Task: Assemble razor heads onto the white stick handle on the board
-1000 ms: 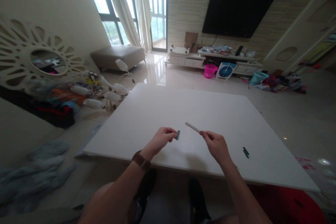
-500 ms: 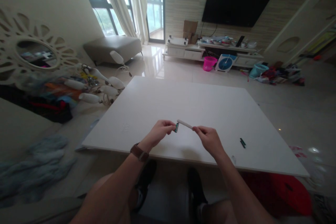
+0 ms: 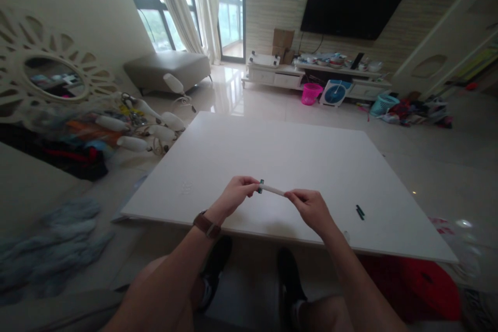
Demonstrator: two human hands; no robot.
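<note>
My left hand point(image 3: 245, 187), with a brown watch strap at the wrist, pinches a small dark green and black razor cartridge point(image 3: 261, 187). My right hand point(image 3: 309, 205) grips the far end of a slim white razor handle point(image 3: 274, 190). The handle's other end meets the middle of the cartridge; whether they are locked together I cannot tell. Both pieces are held above the white table point(image 3: 272, 150). Two dark green strips, which look like more razor cartridges point(image 3: 360, 211), lie on the tabletop to the right of my right hand.
A small clear piece point(image 3: 346, 236) lies by the table's front edge, near my right forearm. White lamp shades on curled metal arms point(image 3: 161, 134) stand against the left edge. A red stool-like object point(image 3: 428, 285) is below the front right.
The handle's tip has come down and left onto the cartridge, where it was above and beside it before. The cartridge now sits more upright across the handle's end.
</note>
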